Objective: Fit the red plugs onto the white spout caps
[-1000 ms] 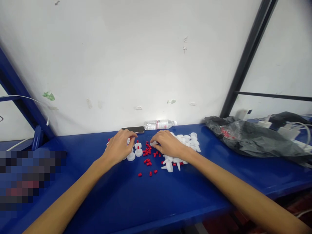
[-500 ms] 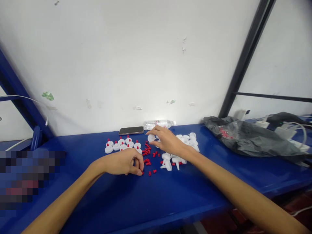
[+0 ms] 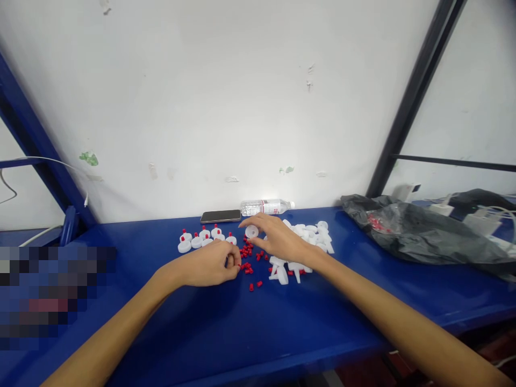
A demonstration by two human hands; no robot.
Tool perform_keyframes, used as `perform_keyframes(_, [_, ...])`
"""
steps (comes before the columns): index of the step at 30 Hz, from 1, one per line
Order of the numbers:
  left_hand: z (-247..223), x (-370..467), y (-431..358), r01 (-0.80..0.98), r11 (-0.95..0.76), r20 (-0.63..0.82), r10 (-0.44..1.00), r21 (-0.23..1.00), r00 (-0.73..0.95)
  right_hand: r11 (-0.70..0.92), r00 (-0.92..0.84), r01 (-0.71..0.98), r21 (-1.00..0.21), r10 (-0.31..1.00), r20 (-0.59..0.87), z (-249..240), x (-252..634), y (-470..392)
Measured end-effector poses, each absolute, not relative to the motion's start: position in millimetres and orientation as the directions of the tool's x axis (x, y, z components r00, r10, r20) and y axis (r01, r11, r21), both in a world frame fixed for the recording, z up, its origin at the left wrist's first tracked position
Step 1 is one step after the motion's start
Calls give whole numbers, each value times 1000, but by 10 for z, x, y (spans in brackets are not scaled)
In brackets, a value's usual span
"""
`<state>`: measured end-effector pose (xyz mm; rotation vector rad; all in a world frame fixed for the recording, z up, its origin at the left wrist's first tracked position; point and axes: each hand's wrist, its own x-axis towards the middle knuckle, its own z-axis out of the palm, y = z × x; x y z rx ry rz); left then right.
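Note:
My left hand (image 3: 213,263) is closed in a pinch, with a bit of red at its fingertips that looks like a small red cap (image 3: 241,267). Between thumb and fingers, my right hand (image 3: 282,236) grips a white nozzle cap (image 3: 251,231), its round hollow side facing me. Loose red caps (image 3: 245,251) lie scattered between the hands. A pile of white nozzle caps (image 3: 312,234) sits beyond and right of my right hand, partly hidden by it. Behind my left hand stand several white nozzle caps with red tips (image 3: 184,245), upright in a group.
A phone (image 3: 220,216) and a clear plastic bottle (image 3: 268,206) lie along the wall on the blue table (image 3: 250,333). A dark plastic bag (image 3: 419,231) with more red caps on it rests at the right, near cables and white plugs.
My left hand has moved up, away from the table's front edge, toward my right hand. My right hand still grips the white nozzle cap. The view has shifted slightly.

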<state>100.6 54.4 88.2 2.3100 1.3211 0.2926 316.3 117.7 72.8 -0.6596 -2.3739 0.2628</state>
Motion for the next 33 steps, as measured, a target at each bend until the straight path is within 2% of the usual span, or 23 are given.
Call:
perform_keyframes(4, [898, 984, 610, 796, -444, 145, 894, 412, 424, 754, -560, 298, -586, 635, 532, 826, 3137, 1118])
perform_keyframes(6, [909, 982, 633, 809, -438, 196, 899, 392, 391, 676, -526, 235, -699, 693, 493, 874, 3133, 1096])
perform_keyframes(8, [920, 989, 641, 811, -433, 221, 901, 393, 373, 623, -522, 191, -758, 719, 459, 908, 3134, 1075])
perform_keyframes(10, [931, 1001, 635, 809, -434, 241, 900, 396, 364, 612, -536, 176, -771, 717, 447, 920, 3132, 1057])
perform_keyframes(17, [940, 1020, 601, 792, -441, 270, 895, 422, 355, 694, -571, 226, -684, 663, 484, 843, 3092, 1042])
perform_keyframes(20, [920, 1010, 614, 763, -430, 255, 902, 482, 348, 687, -565, 224, -691, 670, 483, 851, 3101, 1060])
perform_keyframes(24, [896, 1014, 640, 641, -441, 297, 897, 628, 327, 615, -563, 162, -771, 700, 440, 908, 3150, 1097])
perform_keyframes(29, [924, 1042, 638, 532, -404, 304, 914, 744, 268, 423, -635, 112, -899, 726, 263, 900, 3164, 1126])
perform_keyframes(33, [966, 1074, 624, 469, -358, 266, 931, 807, 251, 393, -613, 53, -918, 739, 281, 833, 3122, 1132])
